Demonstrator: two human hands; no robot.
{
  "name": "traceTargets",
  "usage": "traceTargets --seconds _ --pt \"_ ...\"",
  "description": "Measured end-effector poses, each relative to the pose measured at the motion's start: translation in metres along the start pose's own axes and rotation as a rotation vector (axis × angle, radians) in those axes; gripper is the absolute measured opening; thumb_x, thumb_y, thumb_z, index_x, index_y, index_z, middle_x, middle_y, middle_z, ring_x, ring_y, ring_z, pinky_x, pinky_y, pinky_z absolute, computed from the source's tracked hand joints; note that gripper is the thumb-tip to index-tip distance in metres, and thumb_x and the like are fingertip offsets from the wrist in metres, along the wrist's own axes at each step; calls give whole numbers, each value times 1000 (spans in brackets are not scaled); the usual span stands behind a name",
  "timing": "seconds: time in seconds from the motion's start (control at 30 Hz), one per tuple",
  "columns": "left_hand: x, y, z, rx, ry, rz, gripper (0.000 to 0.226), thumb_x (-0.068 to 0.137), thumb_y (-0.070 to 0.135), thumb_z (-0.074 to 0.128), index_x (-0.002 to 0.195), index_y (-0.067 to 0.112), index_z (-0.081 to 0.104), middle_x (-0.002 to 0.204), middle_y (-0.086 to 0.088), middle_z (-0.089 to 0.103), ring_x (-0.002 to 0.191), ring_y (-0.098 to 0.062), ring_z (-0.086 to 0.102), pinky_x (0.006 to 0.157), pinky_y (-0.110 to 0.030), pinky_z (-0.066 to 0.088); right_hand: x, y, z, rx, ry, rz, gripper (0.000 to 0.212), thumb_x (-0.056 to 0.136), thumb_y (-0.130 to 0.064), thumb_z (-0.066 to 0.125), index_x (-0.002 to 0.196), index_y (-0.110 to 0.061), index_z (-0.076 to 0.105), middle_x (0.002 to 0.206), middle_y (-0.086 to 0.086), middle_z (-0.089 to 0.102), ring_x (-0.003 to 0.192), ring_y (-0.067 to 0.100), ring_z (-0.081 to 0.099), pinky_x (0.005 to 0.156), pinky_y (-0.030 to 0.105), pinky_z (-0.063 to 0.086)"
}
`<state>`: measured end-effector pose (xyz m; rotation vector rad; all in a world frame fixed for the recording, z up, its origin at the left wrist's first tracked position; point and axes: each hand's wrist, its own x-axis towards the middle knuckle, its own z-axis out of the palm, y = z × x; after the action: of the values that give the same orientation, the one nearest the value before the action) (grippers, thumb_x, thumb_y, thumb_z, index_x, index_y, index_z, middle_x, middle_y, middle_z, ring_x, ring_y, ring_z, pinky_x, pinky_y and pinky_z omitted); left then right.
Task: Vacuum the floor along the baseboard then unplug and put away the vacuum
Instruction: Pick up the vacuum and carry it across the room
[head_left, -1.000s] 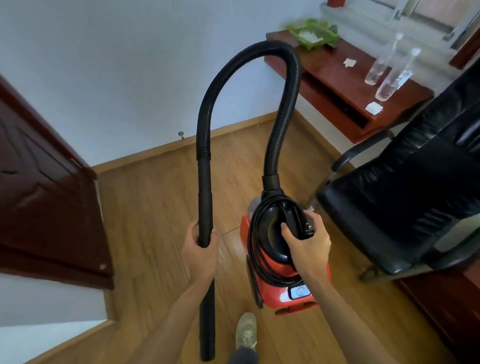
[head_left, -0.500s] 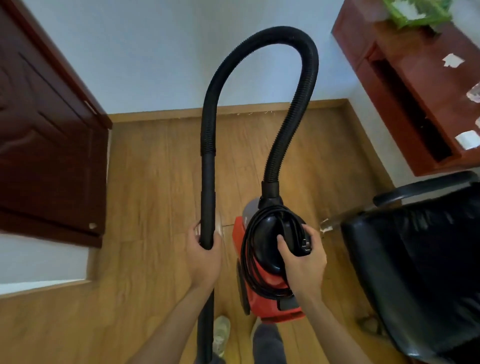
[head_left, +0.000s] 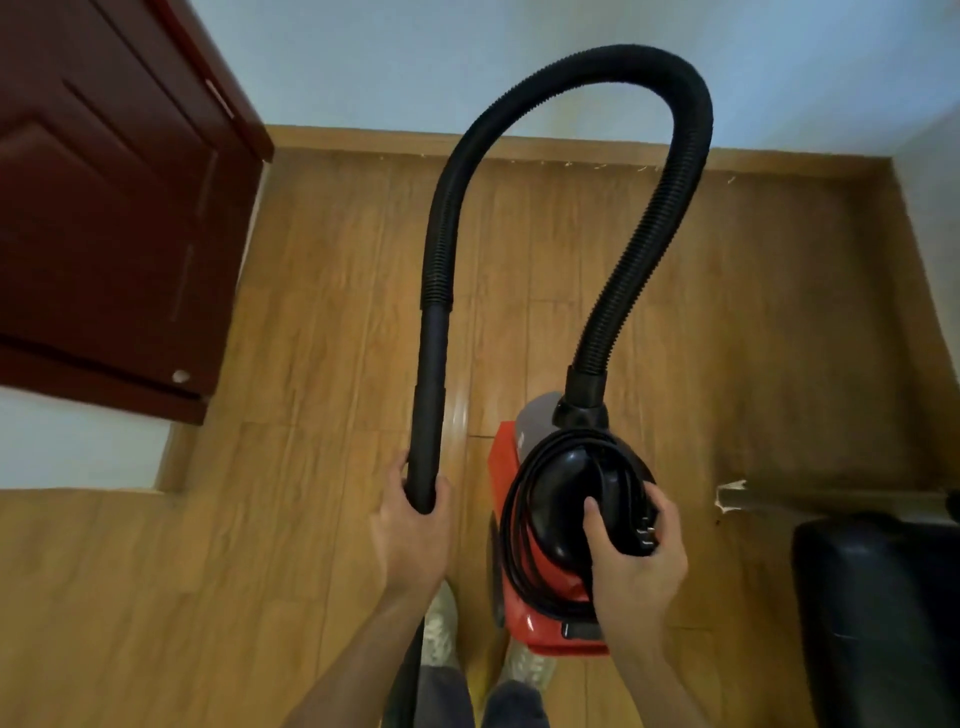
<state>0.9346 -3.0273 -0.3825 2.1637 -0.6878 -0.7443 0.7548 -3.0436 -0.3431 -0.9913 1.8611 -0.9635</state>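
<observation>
Above the wooden floor (head_left: 322, 312), short of the baseboard (head_left: 363, 139), the red vacuum (head_left: 505, 462) is being held. Its wand (head_left: 434, 395) is being gripped by the left hand (head_left: 410, 540), fingers wrapped round it. The wound cord (head_left: 511, 525) and unplugged plug (head_left: 647, 532) are being clamped by the right hand (head_left: 636, 566). Only stowing is being judged left.

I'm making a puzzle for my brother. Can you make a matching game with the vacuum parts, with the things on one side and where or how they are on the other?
Things:
1. hose
2. wand
3. power cord
4. vacuum body

Descriptions:
A. gripped by the left hand
B. wound in loops, held by the right hand
C. red
D. arching up high

Pairs: 1-D, 2-A, 3-B, 4-C.
</observation>
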Motion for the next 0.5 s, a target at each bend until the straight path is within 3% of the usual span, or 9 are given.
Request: traceTargets --seconds 0.13,0.3,0.4,0.5 --pt "23 -56 58 74 -8 -4 39 93 29 64 129 24 50 83 4 66 68 -12 65 60 -32 55 42 66 24 1 31 17 43 82 -18 79 116 -32 56 105 -22 59 100 -2 59 84 11 45" --pt "58 -116 128 107 37 61 40 90 23 68 127 19 54 86 5 64 72 -12 62 62 -29 50 90 154 54 -16 53 14 41 81 -20 80 110 -37 57 104 -15 64 101 10 64 89 29 52" --pt "78 -150 162 124 38 61 42 89 27 68 128 18 54 94 2 63 76 -11 61 68 -30 53 114 194 69 -53 39 -9 40 82 -23 80 111 -36 56 99 -23 62 96 -2 62 85 21 50" --pt "92 -183 189 131 14 14 44 91 38 64 130 24 49 97 -5 68 84 -24 67 75 -47 59 131 227 85 -50 11 -23 39 83 -22 78 115 -29 57 96 -24 60 90 -16 59 78 6 48"
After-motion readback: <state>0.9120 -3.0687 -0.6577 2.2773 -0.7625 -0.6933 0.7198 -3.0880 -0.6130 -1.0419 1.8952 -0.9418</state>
